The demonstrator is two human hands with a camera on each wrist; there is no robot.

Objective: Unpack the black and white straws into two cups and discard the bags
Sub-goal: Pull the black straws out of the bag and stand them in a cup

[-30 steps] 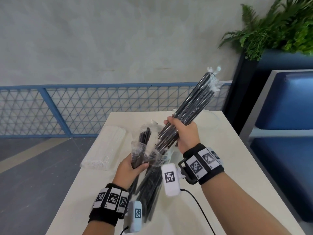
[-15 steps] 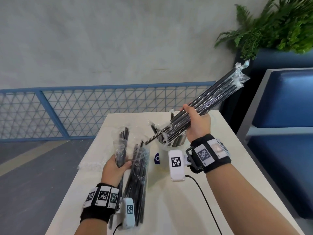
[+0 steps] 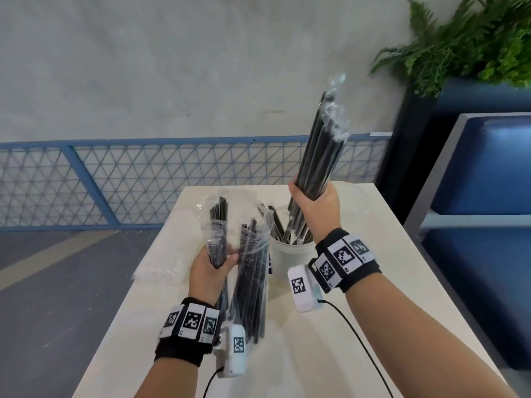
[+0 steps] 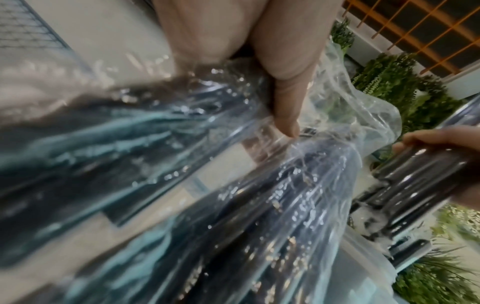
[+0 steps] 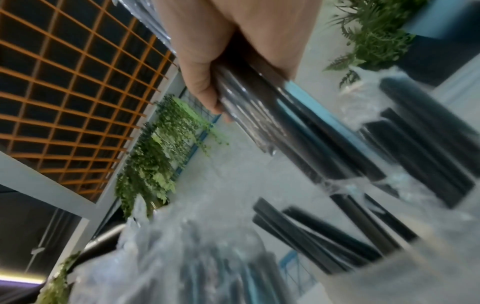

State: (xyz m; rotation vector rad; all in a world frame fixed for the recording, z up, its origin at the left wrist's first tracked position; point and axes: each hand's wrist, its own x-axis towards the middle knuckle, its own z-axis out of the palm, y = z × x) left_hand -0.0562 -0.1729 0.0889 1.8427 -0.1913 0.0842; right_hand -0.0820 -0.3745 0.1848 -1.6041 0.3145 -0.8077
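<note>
My right hand [image 3: 313, 196] grips a bundle of black straws [image 3: 321, 145] in a clear bag. The bundle stands nearly upright, its lower end over a white cup [image 3: 290, 249] that holds several black straws [image 5: 324, 236]. My left hand [image 3: 214, 264] grips clear bags of black straws [image 3: 253, 271] just left of the cup, above the table. In the left wrist view a finger [image 4: 285, 102] presses the crinkled bag [image 4: 259, 205]. In the right wrist view my fingers [image 5: 205, 86] wrap the bundle [image 5: 259, 107]. A pack of white straws [image 3: 169, 248] lies at the table's left edge.
The cream table [image 3: 373, 254] is narrow, with a blue mesh fence [image 3: 129, 179] beyond its far end. A blue bench [image 3: 482, 225] and a planter with ferns [image 3: 474, 38] stand to the right. A cable [image 3: 359, 340] trails from my right wrist across the table.
My right hand swung its bundle from a rightward tilt to nearly upright over the cup. My left hand lifted its bags and brought them closer to the cup.
</note>
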